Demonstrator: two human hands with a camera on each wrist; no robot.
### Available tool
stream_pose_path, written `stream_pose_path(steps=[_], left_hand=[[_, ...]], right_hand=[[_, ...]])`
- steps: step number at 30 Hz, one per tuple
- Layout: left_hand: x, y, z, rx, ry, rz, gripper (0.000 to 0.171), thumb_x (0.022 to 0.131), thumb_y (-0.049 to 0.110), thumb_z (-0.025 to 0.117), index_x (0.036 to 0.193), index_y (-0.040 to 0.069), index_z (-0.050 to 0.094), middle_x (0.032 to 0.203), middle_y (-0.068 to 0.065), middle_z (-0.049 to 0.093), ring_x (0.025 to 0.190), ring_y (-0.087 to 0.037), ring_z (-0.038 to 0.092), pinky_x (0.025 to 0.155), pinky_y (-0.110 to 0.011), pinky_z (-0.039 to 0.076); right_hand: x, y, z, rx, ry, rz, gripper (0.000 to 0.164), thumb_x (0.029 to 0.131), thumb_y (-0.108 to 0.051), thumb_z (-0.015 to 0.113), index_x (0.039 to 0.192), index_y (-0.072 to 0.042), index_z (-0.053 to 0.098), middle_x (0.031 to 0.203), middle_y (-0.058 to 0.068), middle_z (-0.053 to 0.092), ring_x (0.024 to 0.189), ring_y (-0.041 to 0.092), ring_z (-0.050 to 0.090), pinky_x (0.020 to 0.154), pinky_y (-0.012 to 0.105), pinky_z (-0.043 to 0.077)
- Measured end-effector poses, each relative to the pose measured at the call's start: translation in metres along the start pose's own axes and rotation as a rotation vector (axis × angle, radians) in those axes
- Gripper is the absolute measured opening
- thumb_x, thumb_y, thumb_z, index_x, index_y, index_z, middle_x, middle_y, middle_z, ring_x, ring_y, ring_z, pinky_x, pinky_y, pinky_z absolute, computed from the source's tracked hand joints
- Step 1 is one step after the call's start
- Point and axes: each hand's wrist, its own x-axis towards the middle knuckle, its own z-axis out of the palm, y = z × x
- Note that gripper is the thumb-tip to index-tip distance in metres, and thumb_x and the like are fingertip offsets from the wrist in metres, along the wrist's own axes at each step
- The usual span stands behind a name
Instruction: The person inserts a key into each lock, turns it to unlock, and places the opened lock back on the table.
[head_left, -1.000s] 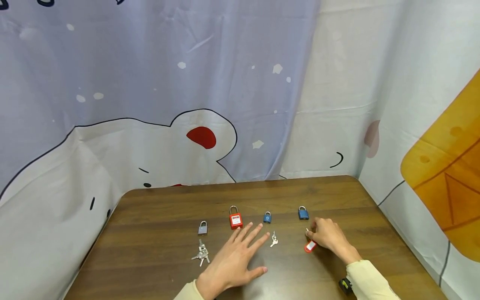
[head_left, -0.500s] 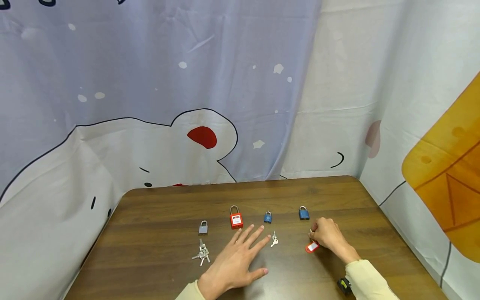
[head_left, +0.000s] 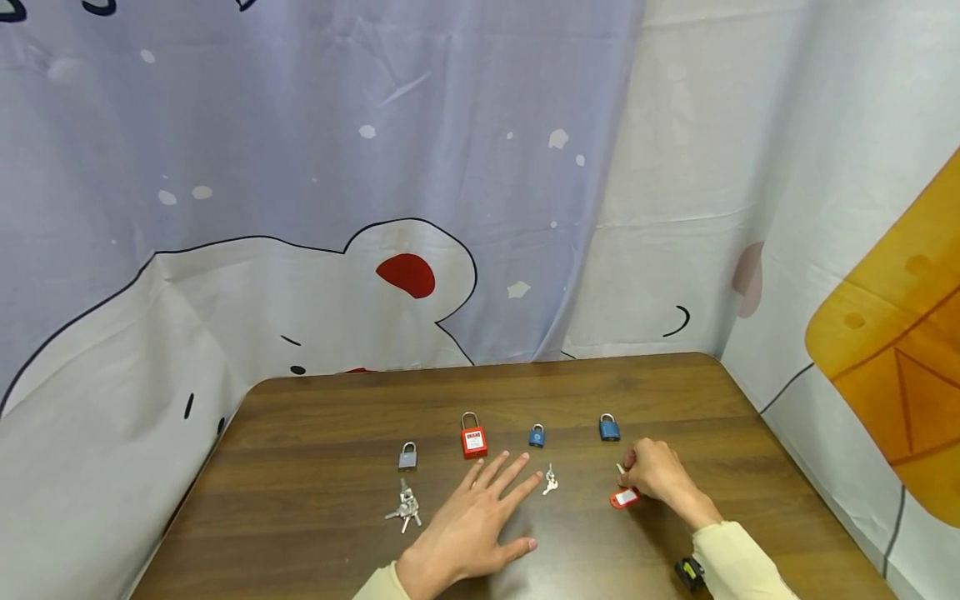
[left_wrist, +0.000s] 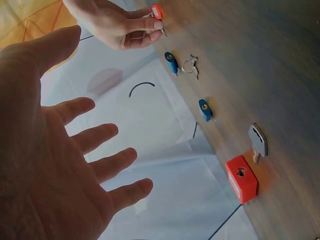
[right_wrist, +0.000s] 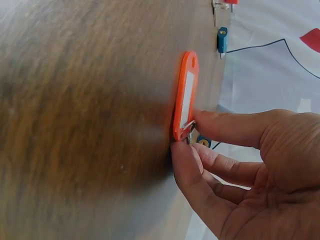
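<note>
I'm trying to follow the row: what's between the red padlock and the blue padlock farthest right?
A smaller blue padlock sits between them on the table; the head view shows it.

Nothing legible — white label (head_left: 473,439) on the red padlock (head_left: 474,452) carries dark print, too small to read. Mark on the smaller blue padlock (head_left: 537,437) is also unreadable. Red tag (head_left: 617,501) has a white insert (right_wrist: 187,97) — no writing that can be made out.

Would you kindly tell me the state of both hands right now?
Left hand: open, fingers spread, holding nothing.
Right hand: closed, pinching what looks like a key with a red tag.
</note>
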Motion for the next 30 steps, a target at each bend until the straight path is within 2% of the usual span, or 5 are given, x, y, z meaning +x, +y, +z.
stream_pose_path(steps=[7,13,20,26,30], left_hand=[[0.000,0.000,-0.001,0.017,0.014,-0.001,0.077,0.084,0.066,0.047,0.148,0.034,0.017,0.156,0.002,0.022,0.141,-0.029,0.029,0.108,-0.051,0.034],[0.000,0.000,-0.003,0.010,0.022,0.000,0.076,0.083,0.063,0.052,0.146,0.031,0.026,0.154,0.001,0.026,0.140,-0.029,0.031,0.108,-0.050,0.034],[0.004,-0.003,-0.010,0.025,0.106,0.009,0.060,0.082,0.059,0.056,0.131,0.024,0.049,0.134,0.003,0.053,0.124,-0.020,0.051,0.106,-0.041,0.038],[0.008,-0.002,-0.017,-0.021,0.195,-0.020,0.054,0.083,0.052,0.060,0.127,0.022,0.052,0.124,0.004,0.060,0.112,-0.017,0.059,0.098,-0.037,0.046],[0.010,-0.002,-0.021,-0.010,0.236,-0.027,0.052,0.084,0.051,0.060,0.127,0.022,0.052,0.122,0.004,0.061,0.109,-0.015,0.060,0.095,-0.035,0.048]], right_hand=[[-0.002,-0.001,0.000,0.010,-0.018,0.010,0.016,0.061,-0.011,0.075,0.062,-0.015,0.060,0.056,-0.004,0.053,0.055,0.014,0.048,0.049,0.026,0.035],[-0.004,-0.001,-0.001,0.027,-0.014,0.015,0.015,0.066,-0.011,0.074,0.063,-0.015,0.059,0.059,-0.004,0.054,0.057,0.014,0.048,0.051,0.026,0.034],[-0.004,-0.009,-0.015,0.078,0.027,-0.029,0.012,0.070,-0.010,0.073,0.071,-0.012,0.061,0.064,-0.002,0.059,0.061,0.013,0.051,0.054,0.025,0.039],[-0.004,-0.021,-0.029,0.096,0.076,-0.095,0.010,0.072,-0.011,0.072,0.074,-0.013,0.062,0.066,-0.004,0.061,0.062,0.010,0.052,0.058,0.026,0.040],[-0.006,-0.028,-0.035,0.105,0.110,-0.147,0.010,0.074,-0.012,0.072,0.074,-0.014,0.063,0.065,-0.006,0.063,0.059,0.008,0.054,0.057,0.026,0.040]])
